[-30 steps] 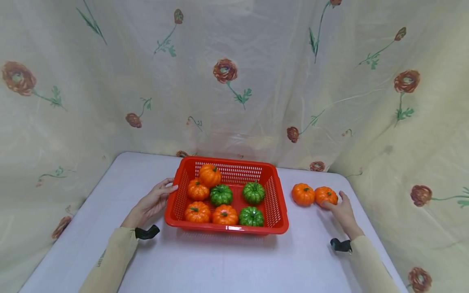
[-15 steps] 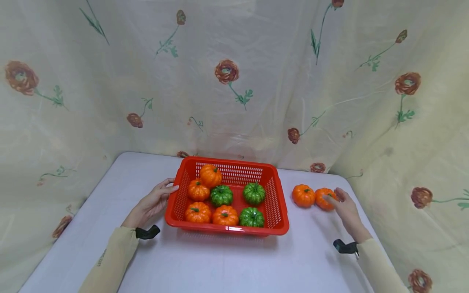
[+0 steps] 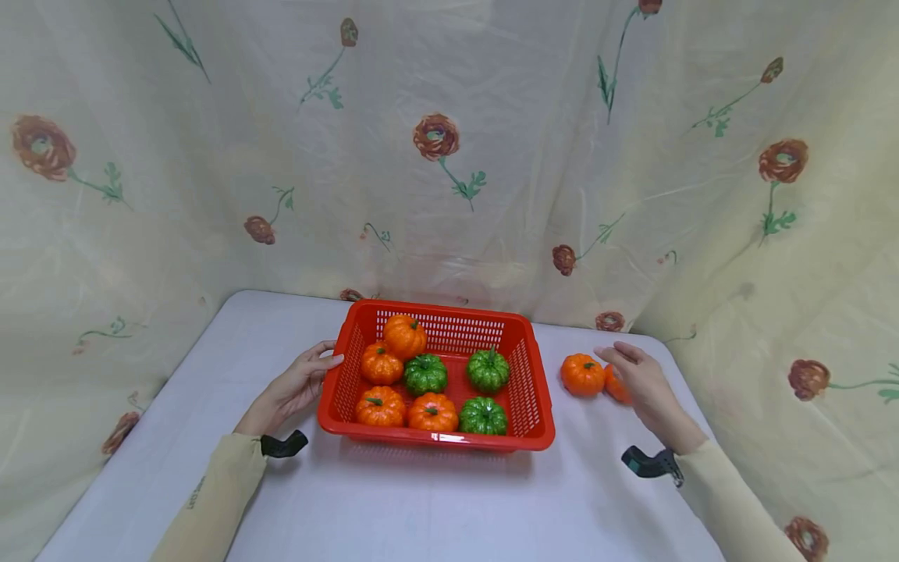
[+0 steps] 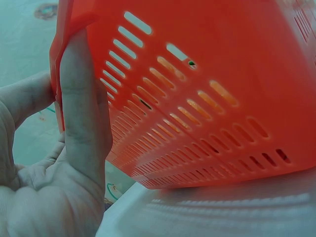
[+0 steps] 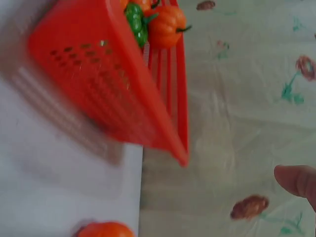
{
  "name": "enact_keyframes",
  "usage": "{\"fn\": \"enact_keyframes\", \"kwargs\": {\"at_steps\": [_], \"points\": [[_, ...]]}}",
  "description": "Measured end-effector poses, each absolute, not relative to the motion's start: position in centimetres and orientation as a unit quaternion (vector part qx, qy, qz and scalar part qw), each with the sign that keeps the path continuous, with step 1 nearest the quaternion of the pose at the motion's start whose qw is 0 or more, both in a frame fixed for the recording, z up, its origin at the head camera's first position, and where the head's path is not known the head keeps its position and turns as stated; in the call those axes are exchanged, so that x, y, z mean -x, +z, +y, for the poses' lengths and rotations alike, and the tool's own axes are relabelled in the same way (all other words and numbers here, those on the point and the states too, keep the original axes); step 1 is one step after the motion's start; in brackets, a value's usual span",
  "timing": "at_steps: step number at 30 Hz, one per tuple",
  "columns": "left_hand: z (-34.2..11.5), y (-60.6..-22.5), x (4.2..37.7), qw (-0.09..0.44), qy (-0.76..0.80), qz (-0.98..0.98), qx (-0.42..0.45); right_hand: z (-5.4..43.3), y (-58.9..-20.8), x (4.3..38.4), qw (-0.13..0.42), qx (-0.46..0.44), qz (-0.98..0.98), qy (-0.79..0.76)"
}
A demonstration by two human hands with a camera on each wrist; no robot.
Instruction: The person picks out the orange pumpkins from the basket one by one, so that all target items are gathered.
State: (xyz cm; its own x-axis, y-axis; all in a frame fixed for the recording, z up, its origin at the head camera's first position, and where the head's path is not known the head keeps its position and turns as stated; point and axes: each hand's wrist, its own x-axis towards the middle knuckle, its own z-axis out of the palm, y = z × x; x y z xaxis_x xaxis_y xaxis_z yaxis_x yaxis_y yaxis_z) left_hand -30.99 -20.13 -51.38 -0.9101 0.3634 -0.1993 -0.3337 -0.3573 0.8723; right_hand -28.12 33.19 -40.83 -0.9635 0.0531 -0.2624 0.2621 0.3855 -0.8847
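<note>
My left hand (image 3: 298,388) pinches the left rim of a red plastic basket (image 3: 437,439). In the left wrist view its fingers (image 4: 81,106) lie on both sides of the rim. Several small orange pumpkins (image 3: 380,407) and three green pumpkins (image 3: 488,371) are inside the basket. To its right, an orange pumpkin (image 3: 582,375) sits on the table beside a second orange pumpkin (image 3: 615,387), which is partly hidden behind my right hand (image 3: 649,390). That hand hovers over them, holding nothing. The right wrist view catches only a fingertip (image 5: 296,178) at its right edge.
The table has a white cover (image 3: 421,515). A floral curtain (image 3: 492,257) hangs along its back and both sides. The basket fills the middle of the table towards the back.
My right hand has let go of the far-right orange pumpkin, lifted, and shifted left over the pair. Both pumpkins stay where they were. My left hand keeps its grip on the basket.
</note>
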Motion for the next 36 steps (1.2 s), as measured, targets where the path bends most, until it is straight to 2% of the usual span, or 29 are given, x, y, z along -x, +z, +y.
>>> {"fn": "enact_keyframes", "kwargs": {"at_steps": [6,12,23,36], "points": [[-20.4,-51.4,31.0,0.212,0.827,0.52,-0.012,29.5,-39.0,28.0,0.115,-0.061,0.839,-0.528],[-20.8,-51.5,30.9,0.21,0.834,0.509,-0.01,25.0,-38.1,29.2,0.128,-0.037,0.821,-0.556],[-20.5,-51.9,31.3,0.209,0.822,0.529,-0.017,15.8,-41.0,32.5,0.201,-0.013,0.768,-0.608],[-20.2,-51.9,31.4,0.208,0.819,0.535,-0.008,12.1,-42.3,34.1,0.245,0.076,0.701,-0.665]]}}
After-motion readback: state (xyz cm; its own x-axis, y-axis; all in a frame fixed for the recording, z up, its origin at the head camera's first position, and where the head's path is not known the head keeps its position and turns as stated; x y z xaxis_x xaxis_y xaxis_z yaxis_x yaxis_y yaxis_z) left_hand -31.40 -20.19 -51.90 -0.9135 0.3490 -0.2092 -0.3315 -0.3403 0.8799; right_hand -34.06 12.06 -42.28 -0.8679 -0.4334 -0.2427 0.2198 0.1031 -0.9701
